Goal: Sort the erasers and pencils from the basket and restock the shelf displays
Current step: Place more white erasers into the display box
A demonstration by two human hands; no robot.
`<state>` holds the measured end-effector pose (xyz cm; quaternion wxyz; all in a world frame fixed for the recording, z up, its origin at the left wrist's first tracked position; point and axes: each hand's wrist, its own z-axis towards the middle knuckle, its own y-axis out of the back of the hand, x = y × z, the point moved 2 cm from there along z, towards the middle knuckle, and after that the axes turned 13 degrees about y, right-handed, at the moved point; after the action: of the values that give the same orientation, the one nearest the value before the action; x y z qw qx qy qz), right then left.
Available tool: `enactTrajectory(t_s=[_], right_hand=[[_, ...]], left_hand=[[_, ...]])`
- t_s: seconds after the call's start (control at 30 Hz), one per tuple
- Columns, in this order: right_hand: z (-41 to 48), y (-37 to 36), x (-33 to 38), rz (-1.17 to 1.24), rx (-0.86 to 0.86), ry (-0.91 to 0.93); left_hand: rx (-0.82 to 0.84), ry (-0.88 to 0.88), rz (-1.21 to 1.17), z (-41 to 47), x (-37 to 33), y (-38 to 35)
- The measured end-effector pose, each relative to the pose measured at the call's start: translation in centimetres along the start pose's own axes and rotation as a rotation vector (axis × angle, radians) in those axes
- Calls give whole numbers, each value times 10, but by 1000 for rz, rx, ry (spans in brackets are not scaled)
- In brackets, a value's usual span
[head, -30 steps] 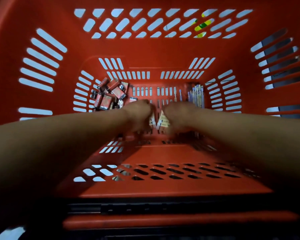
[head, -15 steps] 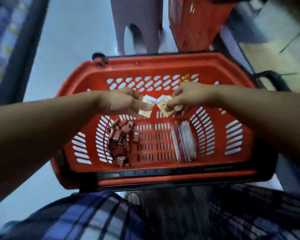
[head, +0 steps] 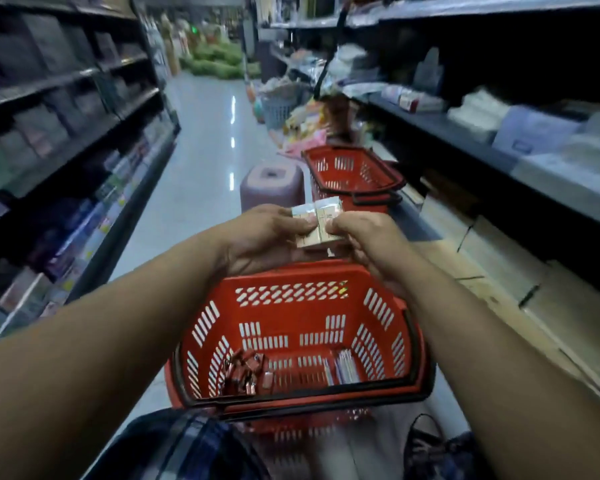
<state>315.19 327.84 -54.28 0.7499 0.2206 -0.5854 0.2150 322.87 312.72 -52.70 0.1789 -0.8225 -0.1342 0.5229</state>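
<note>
A dim shop aisle runs ahead over a pale glossy floor (head: pixel 201 140) streaked with glare, between dark stocked left shelves (head: pixel 66 109) and right shelves (head: pixel 465 133), with a mauve stool (head: pixel 272 185) just beside a second red basket (head: pixel 350 168) and cardboard boxes (head: pixel 499 258) low on the right.

A stack of pale packets (head: pixel 317 225) is being pinched between the left hand (head: pixel 264 237) and the right hand (head: pixel 364 237), just above the far rim of the red basket (head: pixel 284 273). Small red-wrapped erasers (head: pixel 245 374) are being kept heaped in the near-left corner of the basket's floor. Slim pencils (head: pixel 342 370) are being kept flat in a bundle at its near right, apart from the heap.
</note>
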Motion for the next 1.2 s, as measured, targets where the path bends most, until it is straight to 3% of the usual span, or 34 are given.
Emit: enactTrajectory(t_s=[0.13, 0.27, 0.37, 0.53, 0.77, 1.2], right_hand=[[-23, -7, 1, -33, -81, 34], [-23, -14, -3, -256, -32, 43], [-21, -17, 0, -384, -36, 107], [-19, -21, 3, -570, -21, 222], [-20, -25, 3, -523, -139, 279], [-29, -26, 10, -463, -99, 261]], left_hand=[[-93, 77, -115, 2, 26, -22], [-233, -21, -465, 10, 56, -27], [-233, -59, -570, 13, 55, -28], [-252, -119, -590, 11, 49, -28], [-251, -137, -755, 19, 50, -22], [-284, -176, -681, 26, 53, -18]])
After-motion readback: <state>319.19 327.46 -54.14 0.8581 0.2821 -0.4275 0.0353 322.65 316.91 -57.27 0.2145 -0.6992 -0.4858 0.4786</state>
